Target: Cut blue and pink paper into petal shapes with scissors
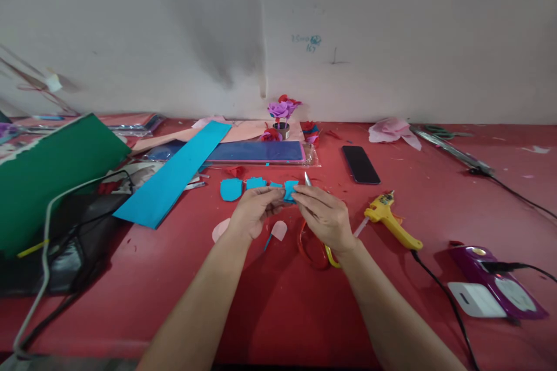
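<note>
Between my two hands is a small blue paper piece (290,190). My left hand (257,208) pinches its left side, and my right hand (324,214) has its fingertips closed on the right side. Blue cut pieces (231,189) lie just beyond my left hand, with more blue pieces (256,182) beside them. Scissors with red and yellow handles (310,246) rest partly under my right hand. A pale pink petal shape (279,230) and another pink piece (220,229) lie nearer to me on the red table (278,313).
A long blue strip (176,177) and a green sheet (56,177) lie left. Paper flowers in a small pot (282,129) stand at the back. At right are a phone (361,164), a yellow glue gun (391,220) with its cord, and a purple device (500,284).
</note>
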A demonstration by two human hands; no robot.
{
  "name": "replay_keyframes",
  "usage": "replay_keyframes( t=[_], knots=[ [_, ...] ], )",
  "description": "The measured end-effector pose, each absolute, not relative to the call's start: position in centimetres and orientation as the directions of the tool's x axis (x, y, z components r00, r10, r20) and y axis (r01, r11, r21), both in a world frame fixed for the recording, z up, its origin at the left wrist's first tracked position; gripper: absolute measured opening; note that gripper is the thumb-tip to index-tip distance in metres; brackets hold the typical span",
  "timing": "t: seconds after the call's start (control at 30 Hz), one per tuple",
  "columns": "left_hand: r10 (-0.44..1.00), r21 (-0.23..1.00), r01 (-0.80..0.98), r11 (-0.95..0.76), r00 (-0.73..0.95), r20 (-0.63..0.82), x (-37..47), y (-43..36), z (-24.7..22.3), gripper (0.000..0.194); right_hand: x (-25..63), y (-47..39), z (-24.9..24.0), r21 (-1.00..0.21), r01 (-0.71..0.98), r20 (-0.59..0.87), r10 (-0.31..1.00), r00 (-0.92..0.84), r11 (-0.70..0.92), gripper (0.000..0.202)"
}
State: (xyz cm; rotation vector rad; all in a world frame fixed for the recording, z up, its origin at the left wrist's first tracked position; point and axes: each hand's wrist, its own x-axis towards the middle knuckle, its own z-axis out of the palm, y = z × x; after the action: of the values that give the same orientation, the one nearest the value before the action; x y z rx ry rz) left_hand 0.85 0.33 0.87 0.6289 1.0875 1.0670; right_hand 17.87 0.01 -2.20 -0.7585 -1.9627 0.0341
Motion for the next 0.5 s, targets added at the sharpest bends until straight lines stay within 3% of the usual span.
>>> replay_keyframes(
  t=[0.33, 0.5],
  knots=[
    [0.929, 0.838, -0.404, 0.366, 0.106, -0.355, 0.81, 0.21, 1.00, 0.011, 18.12, -0.35, -1.74, -0.427, 0.489, 0.708, 0.618, -0.343, 0.761, 0.034],
    [0.928, 0.834, -0.410, 0.368, 0.106, -0.358, 1.10, 0.24, 0.91, 0.011, 18.08, -0.33, -1.54, -0.366, 0.521, 0.720, 0.589, -0.366, 0.771, 0.034]
  ],
)
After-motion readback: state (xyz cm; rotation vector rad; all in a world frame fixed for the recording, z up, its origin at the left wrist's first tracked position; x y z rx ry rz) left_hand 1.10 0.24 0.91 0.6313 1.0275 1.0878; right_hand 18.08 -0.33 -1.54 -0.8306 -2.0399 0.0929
